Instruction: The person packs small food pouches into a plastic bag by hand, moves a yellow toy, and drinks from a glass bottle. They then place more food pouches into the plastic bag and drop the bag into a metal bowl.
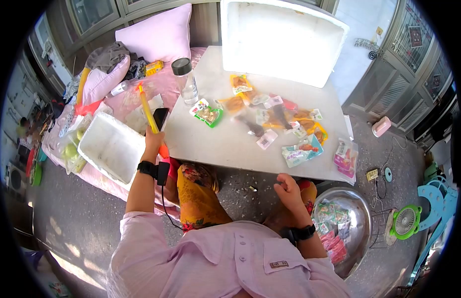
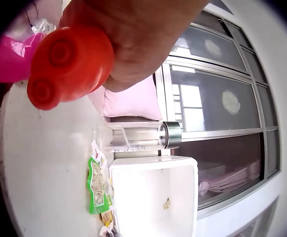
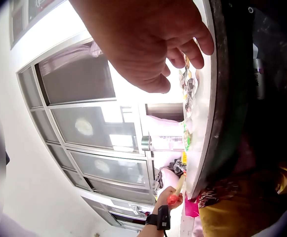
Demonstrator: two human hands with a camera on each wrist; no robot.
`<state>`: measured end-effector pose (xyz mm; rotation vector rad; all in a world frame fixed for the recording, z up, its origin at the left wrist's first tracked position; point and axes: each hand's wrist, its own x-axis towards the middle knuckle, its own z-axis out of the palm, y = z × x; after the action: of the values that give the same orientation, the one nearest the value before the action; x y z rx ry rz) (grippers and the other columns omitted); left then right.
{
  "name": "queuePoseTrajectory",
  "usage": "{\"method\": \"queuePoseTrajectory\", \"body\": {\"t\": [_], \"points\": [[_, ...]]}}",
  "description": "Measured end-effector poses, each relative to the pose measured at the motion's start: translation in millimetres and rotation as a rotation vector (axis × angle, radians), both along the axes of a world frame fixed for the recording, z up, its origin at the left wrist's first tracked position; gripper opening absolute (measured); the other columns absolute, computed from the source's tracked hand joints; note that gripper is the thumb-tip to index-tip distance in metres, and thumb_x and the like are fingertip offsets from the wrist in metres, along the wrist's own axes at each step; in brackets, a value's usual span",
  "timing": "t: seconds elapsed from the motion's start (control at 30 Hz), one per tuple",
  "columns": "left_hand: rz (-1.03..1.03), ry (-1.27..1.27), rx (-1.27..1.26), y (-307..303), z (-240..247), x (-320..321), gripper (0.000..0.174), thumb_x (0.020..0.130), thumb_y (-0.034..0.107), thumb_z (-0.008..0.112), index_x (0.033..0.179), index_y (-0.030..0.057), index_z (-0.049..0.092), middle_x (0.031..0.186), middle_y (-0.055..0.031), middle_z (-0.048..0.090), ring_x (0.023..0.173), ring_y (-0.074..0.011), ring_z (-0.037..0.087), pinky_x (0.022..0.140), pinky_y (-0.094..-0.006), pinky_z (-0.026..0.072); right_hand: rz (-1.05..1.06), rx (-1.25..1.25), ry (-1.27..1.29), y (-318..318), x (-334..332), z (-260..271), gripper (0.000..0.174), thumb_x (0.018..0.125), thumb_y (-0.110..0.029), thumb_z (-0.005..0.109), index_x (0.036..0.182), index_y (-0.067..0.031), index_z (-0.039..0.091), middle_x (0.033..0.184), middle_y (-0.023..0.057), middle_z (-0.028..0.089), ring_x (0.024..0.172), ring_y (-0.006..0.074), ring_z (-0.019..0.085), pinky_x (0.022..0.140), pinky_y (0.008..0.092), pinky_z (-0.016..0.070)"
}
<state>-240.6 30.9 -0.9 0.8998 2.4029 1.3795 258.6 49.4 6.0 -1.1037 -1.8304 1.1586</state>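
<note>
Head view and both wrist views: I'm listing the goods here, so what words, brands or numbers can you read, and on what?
No text reads clearly enough to quote.
Blue-and-white plastic packet: large characters, blurred.
Pink-and-white plastic packets: print, blurred.
Green-edged clear packet: print, too small.
Yellow box: too small.
Pale pink shirt: pocket label, too small.
</note>
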Motion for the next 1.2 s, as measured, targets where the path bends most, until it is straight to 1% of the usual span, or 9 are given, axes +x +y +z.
{"method": "queuePoseTrajectory", "body": {"t": [0.17,0.27,0.37,0.5,0.57,0.7,0.97,1.07,1.2], "points": [[-0.09,-0.301,0.07,-82.4,19.2,69.8,0.066,0.065,0.002,0.055,0.124,-0.0025,0.026,0.091,-0.0128,0.051,0.075,-0.0213,0.052,0.064,-0.0296,0.0448,-0.007,0.012,0.019,-2.9,5.6,-5.2,0.034,0.073,-0.011,0.061,0.104,-0.0022,0.049,0.101,0.0081,0.053,0.088,0.0171,0.051,0.072,0.0275,0.041],[-0.163,0.062,0.114,-130.8,-11.9,75.3,0.067,0.065,0.001,0.055,0.125,-0.0023,0.025,0.097,-0.012,0.048,0.083,-0.0193,0.05,0.07,-0.0266,0.0429,0.044,0.016,-0.013,-3.8,2.3,0.4,0.033,0.073,-0.01,0.061,0.103,-0.0017,0.049,0.1,0.008,0.053,0.088,0.0166,0.051,0.071,0.0271,0.0411],[-0.097,-0.034,0.118,-171.9,22.1,125.7,0.065,0.065,0.001,0.055,0.124,-0.003,0.027,0.101,-0.0127,0.046,0.089,-0.0184,0.047,0.074,-0.0255,0.0408,0.064,0.007,0.036,-8.2,-7.4,3.1,0.032,0.073,-0.01,0.06,0.103,-0.0015,0.049,0.099,0.0081,0.054,0.087,0.0164,0.051,0.07,0.0267,0.0411],[-0.028,-0.141,-0.052,-231.0,17.2,154.7,0.063,0.064,-0.001,0.054,0.123,-0.0031,0.03,0.091,-0.0102,0.047,0.078,-0.016,0.048,0.068,-0.0255,0.0418,0.075,0.001,0.054,-13.7,-19.6,2.7,0.032,0.073,-0.009,0.06,0.102,-0.0015,0.049,0.098,0.0081,0.053,0.087,0.0163,0.051,0.071,0.0271,0.0413],[-0.077,0.131,-0.042,-277.4,-41.3,145.9,0.061,0.064,-0.002,0.052,0.121,-0.0026,0.031,0.076,-0.0064,0.047,0.062,-0.0139,0.048,0.056,-0.0259,0.0411,0.083,-0.014,0.094,-16.5,-23.7,-1.7,0.032,0.073,-0.009,0.06,0.102,-0.0015,0.049,0.098,0.0081,0.053,0.087,0.0162,0.051,0.071,0.0275,0.0415],[-0.065,-0.105,-0.223,-334.7,-39.9,180.3,0.058,0.063,0.001,0.054,0.117,-0.0017,0.035,0.085,-0.0127,0.049,0.073,-0.0227,0.05,0.065,-0.0312,0.0427,0.113,0.003,0.069,-19.9,-27.2,-4.0,0.032,0.073,-0.009,0.061,0.102,-0.0013,0.049,0.097,0.0083,0.053,0.087,0.016,0.052,0.071,0.027,0.0418],[-0.253,0.113,-0.205,-354.2,-35.6,198.7,0.057,0.062,0.001,0.055,0.116,-0.0005,0.037,0.097,-0.0191,0.048,0.087,-0.0339,0.049,0.075,-0.0374,0.0424,0.132,-0.029,0.107,-28.0,-32.5,9.0,0.031,0.073,-0.008,0.061,0.101,-0.0016,0.05,0.097,0.0083,0.053,0.085,0.0159,0.052,0.07,0.0259,0.0419],[-0.306,0.155,-0.197,-345.1,-34.0,191.1,0.058,0.062,0.001,0.055,0.117,-0.0001,0.036,0.102,-0.0201,0.046,0.091,-0.0351,0.048,0.078,-0.037,0.0419,0.113,0.071,-0.133,-44.0,-28.9,66.9,0.031,0.073,-0.008,0.06,0.102,-0.0015,0.049,0.098,0.0082,0.053,0.087,0.016,0.051,0.071,0.0259,0.0418],[-0.371,0.178,-0.228,-327.9,-19.3,185.9,0.06,0.062,0.001,0.055,0.118,-0.0001,0.035,0.104,-0.0208,0.045,0.093,-0.0355,0.047,0.08,-0.0371,0.0411,0.08,0.018,0.067,-26.2,-19.0,9.5,0.032,0.073,-0.008,0.06,0.102,-0.0015,0.049,0.099,0.008,0.053,0.088,0.0164,0.051,0.072,0.0261,0.0417]]}}
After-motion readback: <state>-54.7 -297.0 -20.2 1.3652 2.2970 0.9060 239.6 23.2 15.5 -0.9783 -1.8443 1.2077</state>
